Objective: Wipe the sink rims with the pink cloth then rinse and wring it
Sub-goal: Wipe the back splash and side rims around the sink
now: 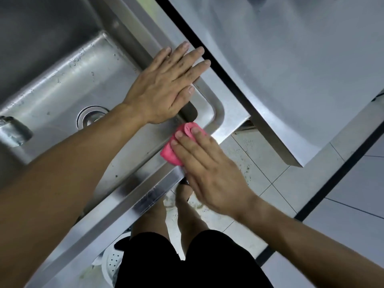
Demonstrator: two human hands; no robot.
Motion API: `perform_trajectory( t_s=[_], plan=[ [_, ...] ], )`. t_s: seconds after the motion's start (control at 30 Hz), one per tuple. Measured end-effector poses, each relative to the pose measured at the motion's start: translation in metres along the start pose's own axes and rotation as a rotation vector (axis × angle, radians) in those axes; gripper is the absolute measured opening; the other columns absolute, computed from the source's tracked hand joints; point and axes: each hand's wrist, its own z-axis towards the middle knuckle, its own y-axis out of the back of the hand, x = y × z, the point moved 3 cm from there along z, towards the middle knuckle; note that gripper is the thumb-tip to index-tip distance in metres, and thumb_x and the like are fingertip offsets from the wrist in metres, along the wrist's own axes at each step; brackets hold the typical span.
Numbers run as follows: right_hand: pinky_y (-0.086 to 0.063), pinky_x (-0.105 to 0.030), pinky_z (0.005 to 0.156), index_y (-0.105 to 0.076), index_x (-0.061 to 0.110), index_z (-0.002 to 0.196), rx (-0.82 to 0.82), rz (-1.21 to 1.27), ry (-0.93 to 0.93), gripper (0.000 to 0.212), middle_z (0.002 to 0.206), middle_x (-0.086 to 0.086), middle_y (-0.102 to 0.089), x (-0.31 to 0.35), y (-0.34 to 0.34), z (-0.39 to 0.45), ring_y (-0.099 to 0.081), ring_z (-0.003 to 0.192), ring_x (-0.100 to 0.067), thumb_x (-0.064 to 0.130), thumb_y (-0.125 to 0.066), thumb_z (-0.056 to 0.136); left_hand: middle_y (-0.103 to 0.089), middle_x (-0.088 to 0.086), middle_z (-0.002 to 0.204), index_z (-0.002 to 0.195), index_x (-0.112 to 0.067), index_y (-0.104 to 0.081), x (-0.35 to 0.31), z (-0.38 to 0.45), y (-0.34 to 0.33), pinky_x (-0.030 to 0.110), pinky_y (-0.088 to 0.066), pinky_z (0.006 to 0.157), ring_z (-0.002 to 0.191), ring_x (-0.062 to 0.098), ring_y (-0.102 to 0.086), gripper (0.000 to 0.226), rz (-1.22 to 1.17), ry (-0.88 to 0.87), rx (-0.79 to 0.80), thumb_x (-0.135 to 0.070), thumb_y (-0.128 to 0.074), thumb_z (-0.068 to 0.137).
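Right hand (207,173) presses the pink cloth (174,146), fingers straight, onto the steel sink (228,113) rim; left hand (164,88) lies flat there too (tiled floor (259,163) below the sink).

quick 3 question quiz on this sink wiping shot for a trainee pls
1. True or false: the left hand holds the pink cloth.
2. Where on the sink is the cloth? A) basin floor B) front rim near the corner C) back rim
3. Fill in: the fingers of the right hand lie ___ on the cloth.

Key: 1 false, it rests flat on the side rim; 2 B; 3 flat
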Motion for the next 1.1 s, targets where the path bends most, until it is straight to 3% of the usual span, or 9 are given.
perform_trajectory(
  t_s=[0.07,0.17,0.3,0.43,0.53,0.7,0.8,1.0,1.1],
  plan=[
    [-0.025,-0.051,0.127,-0.045,0.004,0.153,-0.010,-0.030,0.062,0.053,0.164,-0.014,-0.036,-0.033,0.015,0.004,-0.020,0.158,-0.033,0.012,-0.050,0.101,-0.005,0.003,0.173,0.165,-0.023,-0.007,0.001,0.000,0.000,0.048,-0.006,0.129,0.160,0.026,-0.002,0.058,-0.004,-0.003,0.021,-0.035,-0.020,0.109],
    [-0.021,-0.055,0.127,-0.044,0.001,0.153,-0.120,-0.069,-0.100,0.051,0.162,-0.019,-0.037,-0.085,0.037,0.019,-0.025,0.156,-0.037,0.012,-0.045,0.103,-0.004,0.003,0.173,0.165,-0.024,-0.006,-0.002,-0.001,0.002,0.047,-0.005,0.129,0.160,0.026,-0.001,0.058,-0.008,0.012,0.030,-0.035,-0.020,0.109],
    [-0.018,-0.057,0.126,-0.040,0.001,0.155,-0.253,-0.030,-0.377,0.054,0.164,-0.018,-0.035,-0.033,0.013,0.021,-0.019,0.157,-0.039,0.017,-0.045,0.104,-0.004,0.003,0.173,0.165,-0.024,-0.006,-0.007,-0.001,0.003,0.047,-0.006,0.129,0.159,0.027,-0.001,0.059,-0.010,0.052,0.032,-0.033,-0.020,0.109],
    [-0.022,-0.054,0.126,-0.047,0.005,0.152,-0.089,0.052,-0.038,0.056,0.162,-0.014,-0.041,0.051,-0.029,0.003,-0.024,0.156,-0.037,0.021,-0.049,0.099,-0.002,0.003,0.173,0.165,-0.024,-0.004,-0.005,-0.002,0.004,0.047,-0.005,0.129,0.159,0.028,0.001,0.059,0.004,0.050,0.052,-0.036,-0.017,0.109],
    [-0.032,-0.047,0.124,-0.054,0.008,0.148,-0.063,0.022,0.147,0.047,0.157,-0.011,-0.048,0.025,-0.018,0.006,-0.031,0.154,-0.032,0.018,-0.047,0.102,0.002,0.002,0.173,0.165,-0.024,0.000,-0.005,-0.002,0.005,0.046,-0.003,0.129,0.159,0.027,0.004,0.059,0.002,0.047,0.083,-0.038,-0.014,0.109],
    [-0.028,-0.054,0.125,-0.054,0.004,0.147,-0.194,-0.062,-0.126,0.045,0.156,-0.014,-0.049,-0.066,0.025,0.021,-0.034,0.152,-0.035,0.013,-0.049,0.103,0.000,0.002,0.173,0.165,-0.023,-0.003,-0.007,-0.004,0.005,0.047,-0.005,0.129,0.159,0.028,0.002,0.058,-0.004,0.067,0.060,-0.035,-0.017,0.110],
    [-0.023,-0.057,0.124,-0.048,0.004,0.151,-0.235,-0.046,-0.299,0.049,0.160,-0.013,-0.044,-0.044,0.016,0.024,-0.026,0.156,-0.035,0.022,-0.049,0.106,-0.001,0.002,0.173,0.165,-0.023,-0.004,-0.009,-0.004,0.003,0.046,-0.005,0.129,0.159,0.028,0.001,0.058,-0.010,0.083,0.049,-0.034,-0.018,0.110],
    [-0.029,-0.054,0.124,-0.047,0.006,0.152,-0.062,-0.025,0.081,0.052,0.162,-0.012,-0.041,-0.018,0.001,0.009,-0.024,0.157,-0.032,0.019,-0.056,0.103,-0.001,0.002,0.173,0.165,-0.023,-0.004,-0.007,-0.005,0.004,0.046,-0.006,0.129,0.159,0.027,0.001,0.058,-0.022,0.084,0.059,-0.035,-0.018,0.110],
    [-0.026,-0.056,0.125,-0.048,0.004,0.151,-0.118,-0.057,-0.015,0.050,0.160,-0.017,-0.043,-0.066,0.024,0.022,-0.027,0.155,-0.034,0.014,-0.050,0.102,-0.002,0.001,0.173,0.165,-0.023,-0.005,-0.006,-0.006,0.004,0.045,-0.005,0.129,0.159,0.027,0.001,0.058,-0.032,0.089,0.063,-0.035,-0.018,0.110]
  ],
)
